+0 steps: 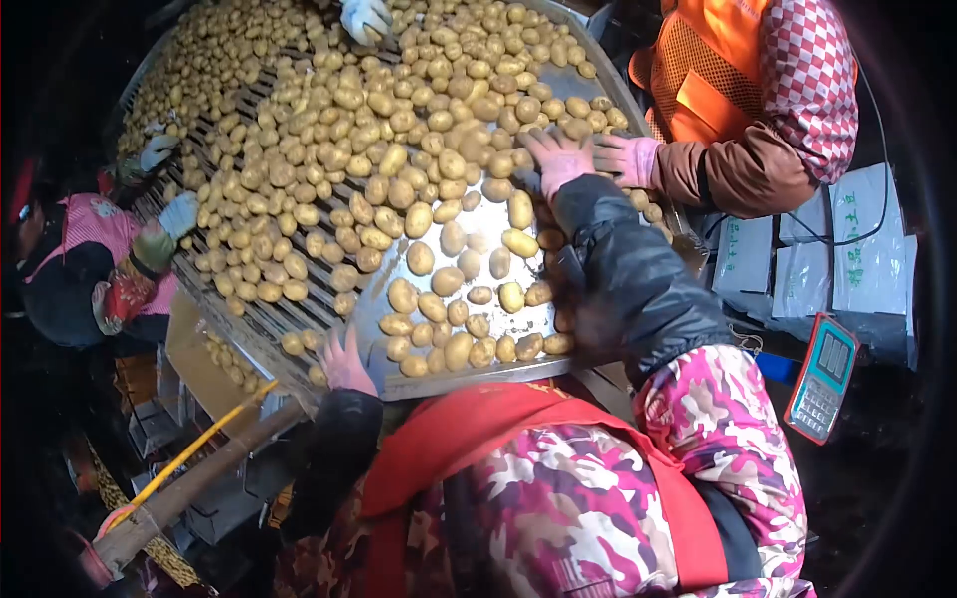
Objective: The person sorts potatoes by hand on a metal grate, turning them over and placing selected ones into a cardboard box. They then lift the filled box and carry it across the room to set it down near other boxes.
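Many potatoes (420, 259) cover a large sorting table, part slatted grid (261, 329) and part smooth metal sheet (483, 221). My right hand (560, 159), in a pinkish glove, stretches across to the right side with its fingers spread over potatoes. It appears to grip none of them. At the near edge, my left hand (347, 365), in a similar glove, rests with fingers apart where the slats meet the sheet. A few potatoes lie just left of it. Beside my right hand is a co-worker's gloved hand (628, 159).
A co-worker in an orange vest (703, 80) stands at the right, another person (95, 239) at the left. A further gloved hand (366, 20) reaches in at the top. White boxes (862, 239), a scale display (822, 379) and a pole (189, 488) surround the table.
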`<state>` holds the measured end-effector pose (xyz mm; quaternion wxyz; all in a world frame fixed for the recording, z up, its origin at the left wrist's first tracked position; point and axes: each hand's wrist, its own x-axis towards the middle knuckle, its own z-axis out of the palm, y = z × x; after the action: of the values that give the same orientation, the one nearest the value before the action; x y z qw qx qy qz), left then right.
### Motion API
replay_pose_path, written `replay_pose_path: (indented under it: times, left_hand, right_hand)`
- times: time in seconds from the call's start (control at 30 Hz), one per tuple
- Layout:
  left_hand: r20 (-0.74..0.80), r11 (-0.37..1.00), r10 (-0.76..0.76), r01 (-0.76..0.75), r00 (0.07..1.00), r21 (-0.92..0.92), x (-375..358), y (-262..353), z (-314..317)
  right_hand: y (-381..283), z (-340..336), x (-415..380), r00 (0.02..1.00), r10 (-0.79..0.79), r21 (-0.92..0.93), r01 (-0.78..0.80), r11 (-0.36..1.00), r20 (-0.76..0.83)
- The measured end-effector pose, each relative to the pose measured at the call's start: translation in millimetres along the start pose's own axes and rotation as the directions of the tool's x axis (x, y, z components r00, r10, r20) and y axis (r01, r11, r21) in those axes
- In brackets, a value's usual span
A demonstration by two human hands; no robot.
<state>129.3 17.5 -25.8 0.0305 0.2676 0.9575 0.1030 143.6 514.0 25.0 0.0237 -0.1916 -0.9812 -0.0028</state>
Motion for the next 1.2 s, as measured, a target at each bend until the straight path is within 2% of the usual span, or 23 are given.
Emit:
replay_pose_path:
  times: [0.07,0.13,0.2,0.23,0.3,0.33,0.37,0.4,0.47,0.53,0.6,0.63,0.67,0.73,0.8,0.87,0.93,1.0,1.13,1.2]
  left_hand:
    - [0.002,0.999,-0.003,0.003,1.0,-0.045,2.5,9.0,-10.9]
    - [0.032,0.996,0.02,-0.017,0.999,-0.083,4.5,10.9,-13.4]
    - [-0.002,0.995,0.027,-0.027,1.0,-0.1,7.8,12.7,-13.9]
    - [0.014,0.995,0.022,-0.02,1.0,-0.095,7.3,11.8,-14.4]
    - [0.051,0.995,0.011,-0.006,0.999,-0.104,8.6,11.9,-17.3]
    - [0.066,0.993,0.004,0.004,0.998,-0.119,10.4,14.5,-21.2]
    - [0.084,0.991,-0.005,0.016,0.996,-0.135,11.4,16.8,-24.8]
    - [0.099,0.991,-0.007,0.02,0.995,-0.132,12.0,17.6,-27.3]
    - [0.12,0.991,-0.016,0.033,0.993,-0.133,13.4,17.8,-28.2]
    - [0.135,0.988,-0.016,0.037,0.991,-0.149,13.0,16.2,-24.9]
    - [0.121,0.993,-0.005,0.019,0.993,-0.118,9.6,9.7,-20.9]
    - [0.12,0.991,0.011,0.006,0.993,-0.135,13.0,8.2,-20.8]
    - [0.129,0.989,0.024,-0.004,0.991,-0.15,12.5,7.6,-21.6]
    - [0.137,0.988,0.03,-0.008,0.99,-0.155,12.5,11.0,-23.9]
    - [0.13,0.991,0.013,0.005,0.991,-0.136,14.0,18.3,-27.1]
    - [0.128,0.993,0.032,-0.016,0.991,-0.121,16.2,23.0,-31.9]
    - [0.142,0.993,0.046,-0.03,0.989,-0.113,19.1,24.7,-35.7]
    - [0.175,0.993,0.049,-0.029,0.983,-0.114,20.9,23.4,-38.6]
    - [0.274,0.993,0.018,0.015,0.962,-0.119,22.2,18.3,-41.7]
    - [0.243,0.991,0.001,0.032,0.97,-0.131,17.3,12.8,-30.0]
  right_hand:
    - [4.2,-7.0,12.1,0.997,0.077,-0.054,-0.077,0.996,-0.001]
    - [-13.2,-13.9,24.2,0.991,0.109,0.136,-0.098,0.986,-0.077]
    - [-64.6,-12.1,28.2,0.98,0.04,0.294,0.02,0.955,-0.196]
    - [-94.2,-9.8,26.2,0.991,-0.011,0.36,0.058,0.931,-0.131]
    - [-154.1,-23.7,10.0,0.997,-0.041,0.176,0.051,0.983,-0.062]
    - [-169.4,-32.5,9.0,0.993,-0.059,0.201,0.038,0.979,0.101]
    - [-182.4,-31.5,5.1,0.983,-0.118,0.187,0.091,0.978,0.139]
    - [-188.2,-27.0,-0.2,0.941,-0.276,0.177,0.243,0.954,0.195]
    - [-188.5,-17.9,-38.5,0.927,-0.375,0.203,0.367,0.908,0.004]
    - [-180.1,-17.2,-67.6,0.837,-0.546,0.317,0.512,0.799,0.026]
    - [-169.7,-0.3,-94.8,0.78,-0.623,0.302,0.608,0.734,-0.056]
    - [-161.4,-6.2,-94.4,0.762,-0.63,0.325,0.639,0.697,-0.146]
    - [-148.6,-11.3,-89.6,0.775,-0.618,0.48,0.594,0.645,-0.13]
    - [-117.6,-35.7,-53.7,0.83,-0.558,0.607,0.446,0.657,-0.005]
    - [-89.0,-48.4,-4.0,0.962,-0.257,0.605,0.152,0.782,0.09]
    - [-69.5,-46.2,37.0,0.988,0.042,0.579,0.054,0.813,-0.151]
    - [-48.4,-17.6,98.2,0.991,0.125,0.523,-0.083,0.848,-0.045]
    - [-35.2,6.6,146.6,0.986,0.089,0.325,-0.132,0.936,0.143]
    - [-41.6,12.9,189.3,0.977,0.069,0.316,-0.131,0.94,0.199]
    - [-42.9,1.6,205.5,0.949,0.082,0.194,-0.146,0.97,0.305]
